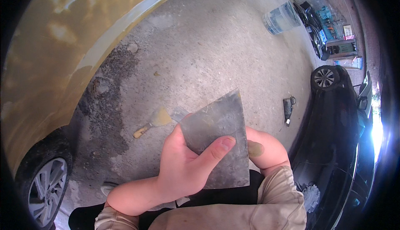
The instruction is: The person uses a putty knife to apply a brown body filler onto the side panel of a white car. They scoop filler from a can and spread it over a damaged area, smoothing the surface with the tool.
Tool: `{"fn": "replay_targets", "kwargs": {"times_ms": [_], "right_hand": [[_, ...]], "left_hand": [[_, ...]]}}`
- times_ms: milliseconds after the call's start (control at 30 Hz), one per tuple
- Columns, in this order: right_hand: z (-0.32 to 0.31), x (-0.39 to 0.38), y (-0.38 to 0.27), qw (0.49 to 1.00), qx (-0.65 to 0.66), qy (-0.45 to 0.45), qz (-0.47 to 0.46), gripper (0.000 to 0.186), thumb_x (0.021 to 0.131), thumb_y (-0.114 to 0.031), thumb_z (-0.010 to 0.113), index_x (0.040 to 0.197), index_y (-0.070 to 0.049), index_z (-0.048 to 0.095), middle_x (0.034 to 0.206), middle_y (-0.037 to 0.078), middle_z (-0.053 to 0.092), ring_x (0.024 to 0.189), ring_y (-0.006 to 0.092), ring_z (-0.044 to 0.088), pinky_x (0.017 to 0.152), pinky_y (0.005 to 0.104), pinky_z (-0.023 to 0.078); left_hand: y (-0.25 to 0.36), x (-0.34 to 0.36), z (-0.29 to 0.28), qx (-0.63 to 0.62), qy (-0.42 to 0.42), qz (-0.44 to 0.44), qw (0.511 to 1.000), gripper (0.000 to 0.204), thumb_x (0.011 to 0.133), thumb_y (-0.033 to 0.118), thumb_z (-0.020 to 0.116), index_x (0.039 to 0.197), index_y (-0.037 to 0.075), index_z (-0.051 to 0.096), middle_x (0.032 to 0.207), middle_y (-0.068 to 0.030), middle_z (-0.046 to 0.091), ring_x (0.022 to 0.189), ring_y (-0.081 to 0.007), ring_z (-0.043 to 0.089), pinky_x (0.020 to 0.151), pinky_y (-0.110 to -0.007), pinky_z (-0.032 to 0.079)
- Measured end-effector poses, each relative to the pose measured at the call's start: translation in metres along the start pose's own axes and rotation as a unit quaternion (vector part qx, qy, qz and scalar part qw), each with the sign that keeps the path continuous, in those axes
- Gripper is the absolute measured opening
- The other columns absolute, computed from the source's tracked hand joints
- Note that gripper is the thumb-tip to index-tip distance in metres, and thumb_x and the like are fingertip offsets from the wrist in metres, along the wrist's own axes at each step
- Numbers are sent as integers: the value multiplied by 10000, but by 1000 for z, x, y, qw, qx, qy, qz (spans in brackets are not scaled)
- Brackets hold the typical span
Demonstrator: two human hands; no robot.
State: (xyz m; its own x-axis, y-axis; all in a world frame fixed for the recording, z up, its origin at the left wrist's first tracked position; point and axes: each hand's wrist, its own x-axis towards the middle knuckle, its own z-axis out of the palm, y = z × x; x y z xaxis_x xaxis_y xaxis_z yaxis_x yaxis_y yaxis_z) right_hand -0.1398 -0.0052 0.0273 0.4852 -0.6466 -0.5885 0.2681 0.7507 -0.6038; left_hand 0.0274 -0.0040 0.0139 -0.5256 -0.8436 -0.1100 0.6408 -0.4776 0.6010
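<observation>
Metal plate (218, 140): flat grey sheet, centre near, held level before the body — face up for viewing.
Left hand (183, 167): grip pinching the plate, thumb on top.
Right hand (262, 148): beneath the plate's right edge; grip hidden, cannot tell.
Putty knife (153, 121): lying on the concrete floor (216, 51), just beyond.
Yellow car (50, 63): far left.

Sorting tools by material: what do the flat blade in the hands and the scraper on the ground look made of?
Flat blade: probably thin sheet metal, dull grey, smeared. Scraper: seemingly a wooden handle, its blade coated in yellowish filler, so the metal underneath is unclear.
</observation>
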Motion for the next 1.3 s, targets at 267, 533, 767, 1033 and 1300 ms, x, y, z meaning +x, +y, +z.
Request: {"fn": "replay_targets", "kwargs": {"times_ms": [267, 533, 767, 1033, 1300], "right_hand": [[-6, 9, 4, 1000, -13, -15, 4, 396, 904, -257, 591, 1260, -87, 553, 1226, 65, 591, 1144, 145, 543, 967, 305, 440], [-4, 9, 5, 1000, -15, -19, -4, 455, 837, -265, 668, 1238, -78, 561, 1198, 57, 599, 1111, 139, 549, 937, 305, 453], [-3, 9, 9, 999, -19, -22, -17, 513, 778, -272, 735, 1219, -70, 567, 1173, 49, 605, 1083, 133, 554, 911, 306, 465], [-2, 11, 10, 999, -21, -20, -26, 583, 710, -280, 811, 1197, -62, 575, 1145, 41, 613, 1050, 126, 560, 881, 306, 478], [-10, 9, 17, 999, 20, -1, -30, 657, 643, -288, 888, 1175, -53, 582, 1117, 33, 620, 1017, 119, 566, 851, 306, 491]], "left_hand": [[-5, -2, 3, 14, 7, 6, 1000, 274, 911, 102, 644, 1114, -27, 514, 1026, -75, 645, 940, -105, 600, 823, -256, 483], [-10, -2, 8, 71, 22, 24, 997, 286, 937, 252, 584, 989, -30, 592, 845, -106, 692, 808, -147, 644, 750, -279, 492], [-14, 2, 8, 54, 20, 52, 997, 293, 941, 260, 565, 974, -30, 588, 823, -109, 680, 792, -158, 630, 739, -292, 484], [-6, 0, 11, 20, 49, 29, 998, 248, 940, 223, 571, 1003, -17, 567, 816, -98, 689, 778, -131, 638, 711, -262, 486], [-5, 0, 7, 16, 31, 29, 999, 252, 942, 227, 567, 996, -19, 565, 800, -113, 685, 769, -147, 652, 702, -270, 501]]}}
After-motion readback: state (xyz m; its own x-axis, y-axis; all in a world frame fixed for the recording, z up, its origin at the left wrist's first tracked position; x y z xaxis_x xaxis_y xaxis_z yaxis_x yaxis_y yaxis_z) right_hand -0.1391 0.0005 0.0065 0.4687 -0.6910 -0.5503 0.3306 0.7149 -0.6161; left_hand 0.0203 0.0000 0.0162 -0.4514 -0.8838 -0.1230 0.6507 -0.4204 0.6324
